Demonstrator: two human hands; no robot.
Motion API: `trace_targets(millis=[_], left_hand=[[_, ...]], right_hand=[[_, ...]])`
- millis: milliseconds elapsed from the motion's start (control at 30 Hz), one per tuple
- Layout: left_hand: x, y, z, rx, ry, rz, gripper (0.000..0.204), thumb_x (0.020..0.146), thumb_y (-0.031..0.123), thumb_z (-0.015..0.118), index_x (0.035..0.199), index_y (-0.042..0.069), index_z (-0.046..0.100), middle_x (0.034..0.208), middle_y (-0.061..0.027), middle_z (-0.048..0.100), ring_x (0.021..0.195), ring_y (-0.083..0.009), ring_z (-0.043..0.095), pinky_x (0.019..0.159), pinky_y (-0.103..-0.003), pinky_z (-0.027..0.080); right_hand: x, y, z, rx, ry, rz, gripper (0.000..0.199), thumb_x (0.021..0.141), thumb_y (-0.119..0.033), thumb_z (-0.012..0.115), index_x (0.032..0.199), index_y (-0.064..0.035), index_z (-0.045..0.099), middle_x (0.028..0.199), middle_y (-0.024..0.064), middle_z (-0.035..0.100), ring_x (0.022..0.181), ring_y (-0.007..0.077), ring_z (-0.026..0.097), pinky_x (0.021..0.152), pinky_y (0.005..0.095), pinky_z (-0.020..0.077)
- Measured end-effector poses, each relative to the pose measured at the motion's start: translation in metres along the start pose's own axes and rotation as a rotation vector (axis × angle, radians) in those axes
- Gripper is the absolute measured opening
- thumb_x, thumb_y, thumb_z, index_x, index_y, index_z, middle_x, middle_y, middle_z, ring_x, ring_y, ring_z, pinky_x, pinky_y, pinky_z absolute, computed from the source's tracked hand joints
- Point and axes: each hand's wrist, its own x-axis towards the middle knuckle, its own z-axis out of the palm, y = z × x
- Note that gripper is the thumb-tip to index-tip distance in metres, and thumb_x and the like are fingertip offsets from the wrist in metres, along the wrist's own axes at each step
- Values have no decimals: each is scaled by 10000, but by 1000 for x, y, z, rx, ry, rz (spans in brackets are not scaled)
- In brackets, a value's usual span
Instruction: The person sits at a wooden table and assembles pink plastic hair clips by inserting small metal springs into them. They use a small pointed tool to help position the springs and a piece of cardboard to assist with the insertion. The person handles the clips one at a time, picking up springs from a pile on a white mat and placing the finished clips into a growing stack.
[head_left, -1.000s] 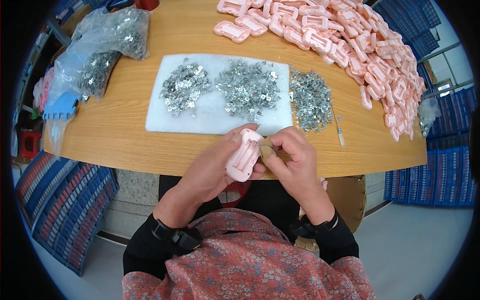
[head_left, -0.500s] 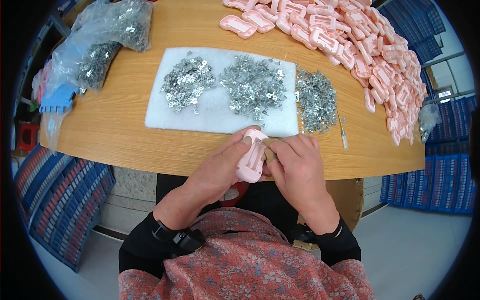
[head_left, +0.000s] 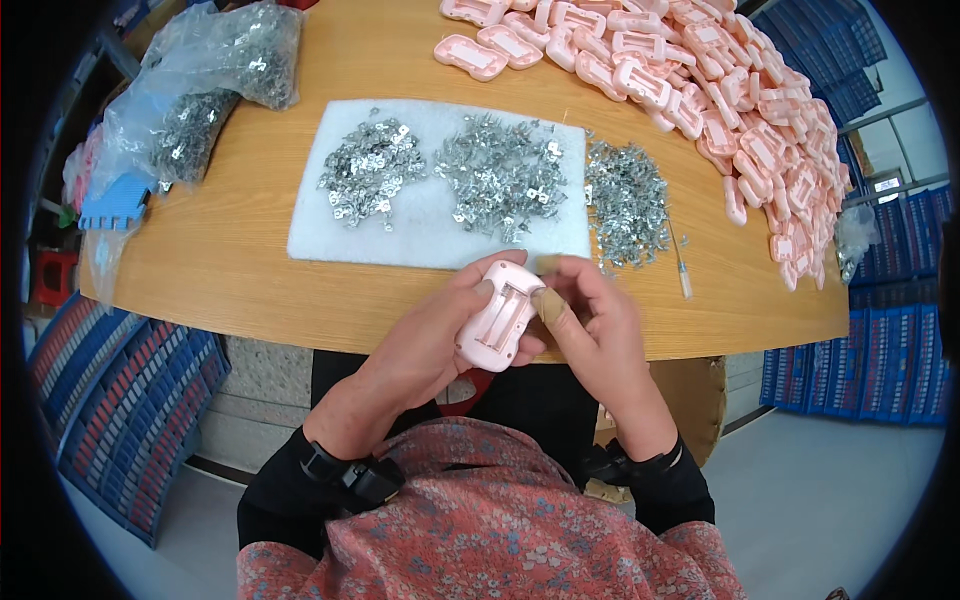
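A pale pink plastic battery housing (head_left: 497, 318) with rounded ends lies tilted in my left hand (head_left: 425, 335), its open two-slot compartment facing up. My left thumb rests along its left edge and the other fingers wrap underneath. At the housing's upper right edge is my right hand (head_left: 605, 330); its thumb, in a tan finger cover (head_left: 550, 305), presses against the rim. The right index finger, also covered, curls above and behind. Small metal bits show at the compartment's upper end. Just beyond my hands is a white foam sheet (head_left: 410, 243) bearing two heaps of small metal contact pieces (head_left: 502, 175).
Another heap of metal pieces (head_left: 628, 205) lies right of the foam, beside a thin tool with a pale handle (head_left: 685, 280). Pink housings (head_left: 690, 80) are piled at the far right. Clear bags of metal parts (head_left: 195, 125) and a blue comb-edged piece (head_left: 115, 205) sit at the left.
My right thumb and index finger have spread from a pinch over the compartment, the thumb now lying at the rim. The housing has tilted slightly and moved a little left.
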Motion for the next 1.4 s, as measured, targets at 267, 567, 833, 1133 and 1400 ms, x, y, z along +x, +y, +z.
trace_targets(millis=[267,567,833,1133,1400], left_hand=[[-12,9,4,666,85,199,439,1028,103,424,1456,6,395,1233,-93,605,1015,-178,659,893,-304,523],[-10,16,3,1468,45,527,389,968,44,497,1353,-13,505,1104,-120,655,994,-196,645,858,-328,517],[-16,17,-18,158,-24,109,385,1013,167,418,1364,30,500,977,-50,595,762,-131,575,689,-287,496],[-18,14,-17,-172,-66,-3,429,1001,257,531,1368,39,486,912,-45,583,692,-147,531,636,-307,437],[-17,8,-18,-125,-83,19,437,1013,251,509,1390,36,460,926,-44,607,682,-137,524,627,-292,427]], right_hand=[[3,4,-8,525,-257,282,211,970,-119,645,1136,1,596,930,-21,634,767,12,563,674,183,474],[-2,-5,-1,538,-235,333,230,973,-123,642,1153,9,586,934,-16,639,745,18,563,654,180,478],[-4,-6,10,525,-104,149,204,962,-76,638,1140,10,588,853,-41,573,709,17,501,621,185,435],[1,-7,22,294,-49,-32,178,887,-12,671,1056,-20,616,737,-26,473,650,56,435,590,225,400],[0,-9,25,53,0,-283,154,858,-48,679,1011,-28,665,789,76,567,660,190,560,597,300,454]])
